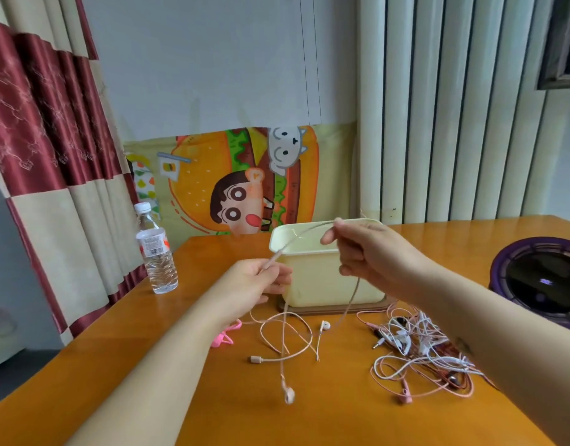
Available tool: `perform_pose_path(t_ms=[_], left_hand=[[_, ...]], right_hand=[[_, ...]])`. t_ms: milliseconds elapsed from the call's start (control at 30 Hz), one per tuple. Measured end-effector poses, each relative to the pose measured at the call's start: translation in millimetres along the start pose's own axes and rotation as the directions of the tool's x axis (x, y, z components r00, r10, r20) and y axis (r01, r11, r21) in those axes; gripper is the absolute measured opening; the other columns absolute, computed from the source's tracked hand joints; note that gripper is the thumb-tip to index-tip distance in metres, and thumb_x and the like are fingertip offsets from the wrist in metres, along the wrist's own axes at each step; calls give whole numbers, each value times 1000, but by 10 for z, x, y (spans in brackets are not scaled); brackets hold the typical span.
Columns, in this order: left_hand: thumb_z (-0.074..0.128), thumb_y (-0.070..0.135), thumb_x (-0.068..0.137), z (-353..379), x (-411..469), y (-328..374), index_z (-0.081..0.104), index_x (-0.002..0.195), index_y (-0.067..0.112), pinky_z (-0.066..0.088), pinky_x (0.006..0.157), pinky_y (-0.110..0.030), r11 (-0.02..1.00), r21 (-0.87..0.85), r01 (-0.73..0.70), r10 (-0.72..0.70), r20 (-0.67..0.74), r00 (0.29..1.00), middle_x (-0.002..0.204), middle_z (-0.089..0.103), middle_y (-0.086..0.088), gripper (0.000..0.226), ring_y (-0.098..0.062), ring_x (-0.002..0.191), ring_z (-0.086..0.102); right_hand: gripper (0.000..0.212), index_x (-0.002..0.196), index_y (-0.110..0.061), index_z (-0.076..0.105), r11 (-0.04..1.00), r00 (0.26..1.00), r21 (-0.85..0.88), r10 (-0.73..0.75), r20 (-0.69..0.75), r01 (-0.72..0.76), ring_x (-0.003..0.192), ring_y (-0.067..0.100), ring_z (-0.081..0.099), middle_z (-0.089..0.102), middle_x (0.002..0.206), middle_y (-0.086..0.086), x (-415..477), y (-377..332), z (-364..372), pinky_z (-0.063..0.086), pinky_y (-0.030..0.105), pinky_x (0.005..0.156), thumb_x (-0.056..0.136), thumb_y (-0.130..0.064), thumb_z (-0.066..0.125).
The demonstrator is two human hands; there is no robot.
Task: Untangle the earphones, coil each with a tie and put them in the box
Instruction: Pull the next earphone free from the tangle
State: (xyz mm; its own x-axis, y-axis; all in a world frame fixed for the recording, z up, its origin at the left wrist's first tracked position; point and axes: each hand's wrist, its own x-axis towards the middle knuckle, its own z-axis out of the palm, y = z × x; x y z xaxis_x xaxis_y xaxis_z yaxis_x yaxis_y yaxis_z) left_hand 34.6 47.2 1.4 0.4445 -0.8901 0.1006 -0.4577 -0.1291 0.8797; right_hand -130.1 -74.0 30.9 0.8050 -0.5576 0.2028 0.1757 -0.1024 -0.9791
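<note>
A pale pink earphone (288, 395) has its cable stretched between both hands above the orange table (212, 397). My left hand (261, 281) pinches the cable near its thicker part, in front of the cream box (309, 278). My right hand (370, 252) holds the cable higher up, over the box's rim. The cable's loose end hangs in loops onto the table, with one earbud dangling and another earbud (324, 325) lying flat. A tangled heap of white and pink earphones (418, 352) lies to the right. Pink ties (225, 338) lie under my left forearm.
A water bottle (155, 252) stands at the table's left edge near a red and cream curtain. A round dark purple appliance (541, 278) sits at the right edge. The box stands on a brown base against the wall side.
</note>
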Motion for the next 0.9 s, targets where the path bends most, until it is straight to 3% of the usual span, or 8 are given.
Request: perform_pose_path(t_ms=[67, 133, 233, 300, 400, 533, 733, 900], left_hand=[[42, 18, 101, -29, -34, -37, 64, 97, 29, 51, 85, -23, 999, 32, -29, 30, -28, 999, 100, 69, 8, 25, -2, 90, 66], [44, 16, 100, -63, -53, -72, 66, 93, 26, 54, 79, -22, 998, 15, -57, 58, -84, 995, 94, 69, 2, 24, -4, 80, 67], [49, 15, 97, -119, -84, -80, 67, 92, 15, 56, 76, -28, 962, -265, -69, 45, -97, 994, 70, 56, 0, 19, -7, 55, 52], [48, 15, 95, -164, -113, -26, 65, 96, 9, 52, 69, -27, 876, -472, -101, 65, -93, 994, 58, 41, 3, 18, -5, 49, 40], [52, 24, 86, -201, -155, 105, 64, 94, 8, 42, 63, -23, 788, -590, -175, 126, -123, 984, 53, 34, 7, 21, -4, 46, 32], [53, 29, 80, -177, -193, 242, 67, 93, 12, 39, 65, -23, 744, -617, -259, 203, -161, 966, 54, 33, 8, 25, -4, 47, 31], [46, 27, 86, -75, -244, 300, 58, 119, 28, 40, 75, -25, 740, -594, -317, 313, -114, 943, 58, 36, 9, 36, -4, 52, 32], [40, 26, 96, -100, -259, 359, 61, 119, 21, 30, 61, -24, 801, -497, -335, 325, -109, 939, 58, 28, 8, 31, -5, 50, 24]], right_hand=[[35, 81, -9, 60, 999, 995, 35, -16, -96, 19, 47, 13, 17, 19, 56, 0, 22, -13, -96, 29, 21, 49, 102, -27, 37], [36, 81, -10, 61, 998, 987, -50, -34, -158, 26, 45, 11, 21, 22, 54, -1, 41, 4, -186, 30, 22, 51, 102, -28, 37], [39, 78, -10, 65, 947, 969, -322, -88, -230, 10, 46, 9, 32, 35, 46, -9, 53, 78, -290, 35, 25, 57, 101, -28, 38], [41, 75, -11, 67, 896, 959, -444, -119, -259, -9, 49, 9, 36, 41, 49, -9, 56, 140, -343, 34, 25, 55, 101, -28, 39], [44, 77, -11, 69, 781, 970, -618, -75, -233, -88, 53, 10, 37, 45, 60, -2, 51, 242, -396, 29, 22, 53, 101, -30, 38], [44, 76, -15, 66, 654, 983, -734, 84, -166, -180, 53, 10, 39, 46, 61, -2, 59, 387, -360, 29, 20, 52, 102, -31, 34], [43, 78, -19, 65, 416, 955, -860, 136, -265, -298, 65, 12, 53, 55, 67, -5, 115, 641, -455, 40, 23, 59, 102, -32, 32], [40, 85, -14, 68, 526, 942, -782, 150, -301, -334, 69, 13, 56, 60, 72, -1, 92, 643, -613, 43, 24, 64, 102, -30, 36]])
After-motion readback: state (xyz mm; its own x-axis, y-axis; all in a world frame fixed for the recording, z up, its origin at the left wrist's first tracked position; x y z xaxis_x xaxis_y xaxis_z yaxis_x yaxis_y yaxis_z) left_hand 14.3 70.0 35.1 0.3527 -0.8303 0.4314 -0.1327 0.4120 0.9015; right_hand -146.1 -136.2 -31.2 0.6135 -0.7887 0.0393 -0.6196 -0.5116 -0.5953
